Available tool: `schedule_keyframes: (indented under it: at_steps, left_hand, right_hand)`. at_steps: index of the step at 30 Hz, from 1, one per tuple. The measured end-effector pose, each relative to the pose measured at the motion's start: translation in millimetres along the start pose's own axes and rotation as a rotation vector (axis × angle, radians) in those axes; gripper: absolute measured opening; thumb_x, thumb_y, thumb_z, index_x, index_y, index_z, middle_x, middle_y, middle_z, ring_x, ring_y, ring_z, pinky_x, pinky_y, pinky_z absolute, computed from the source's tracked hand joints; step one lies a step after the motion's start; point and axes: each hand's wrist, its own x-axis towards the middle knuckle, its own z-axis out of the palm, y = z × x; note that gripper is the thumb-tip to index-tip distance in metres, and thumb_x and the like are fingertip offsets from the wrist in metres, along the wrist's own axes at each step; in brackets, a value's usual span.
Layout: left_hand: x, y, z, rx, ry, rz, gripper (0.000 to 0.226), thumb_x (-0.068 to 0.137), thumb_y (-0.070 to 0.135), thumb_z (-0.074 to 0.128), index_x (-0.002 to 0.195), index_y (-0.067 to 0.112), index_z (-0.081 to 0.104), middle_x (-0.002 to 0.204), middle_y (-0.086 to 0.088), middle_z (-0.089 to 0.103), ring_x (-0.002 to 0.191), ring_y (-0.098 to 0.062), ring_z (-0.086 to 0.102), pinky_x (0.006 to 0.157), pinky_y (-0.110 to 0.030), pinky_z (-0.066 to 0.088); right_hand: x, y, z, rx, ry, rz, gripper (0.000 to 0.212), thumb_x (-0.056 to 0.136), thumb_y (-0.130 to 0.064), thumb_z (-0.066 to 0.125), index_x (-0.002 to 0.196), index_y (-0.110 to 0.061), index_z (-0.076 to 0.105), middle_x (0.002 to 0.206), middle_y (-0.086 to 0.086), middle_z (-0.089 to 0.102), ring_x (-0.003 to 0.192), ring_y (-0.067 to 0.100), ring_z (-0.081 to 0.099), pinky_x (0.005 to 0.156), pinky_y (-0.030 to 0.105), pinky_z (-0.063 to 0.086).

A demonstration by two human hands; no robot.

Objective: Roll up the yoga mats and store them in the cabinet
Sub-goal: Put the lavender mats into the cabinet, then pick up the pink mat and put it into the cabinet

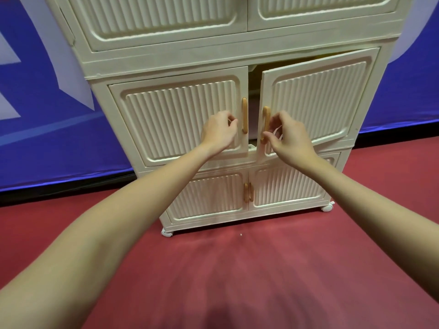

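Cream ribbed cabinet (228, 55) stands on castors on the red floor (261, 269); its middle-tier right door (316, 103) is ajar, the left door (175, 119) flush. My right hand (288, 136) has its fingers curled at the right door's wooden handle (265, 123), pinching it; my left hand (218, 132) is loosely curled just beside the left handle (245, 115), gripping nothing. No yoga mats are in view, and I cannot tell what is inside the compartment.

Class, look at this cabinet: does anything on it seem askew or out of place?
Yes. The middle tier's right door hangs ajar and tilted, showing a dark gap, while the left door sits flush. The right hand is at its handle.
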Motion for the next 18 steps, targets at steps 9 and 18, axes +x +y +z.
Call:
schedule_keyframes:
  at_steps: [9,18]
  left_hand:
    - [-12.7,-27.7,-15.0,-0.004,-0.027,0.006,0.017,0.09,0.018,0.053,0.097,0.013,0.068,0.092,0.001,0.07,0.089,-0.016,0.064,0.083,-0.037,0.053]
    - [-28.9,-38.8,-23.4,0.03,-0.066,0.008,0.017,0.089,0.018,0.052,0.099,0.012,0.065,0.094,-0.001,0.07,0.089,-0.021,0.064,0.082,-0.038,0.051]
  right_hand:
    - [42.7,-11.1,25.6,-0.147,-0.048,0.1,0.019,0.091,-0.015,0.06,0.104,-0.009,0.047,0.097,0.011,0.066,0.09,0.032,0.062,0.077,0.047,0.051]
    - [53.4,-14.1,34.3,-0.209,-0.077,0.147,0.019,0.091,-0.011,0.052,0.109,-0.008,0.044,0.101,0.014,0.063,0.092,0.035,0.06,0.073,0.045,0.049]
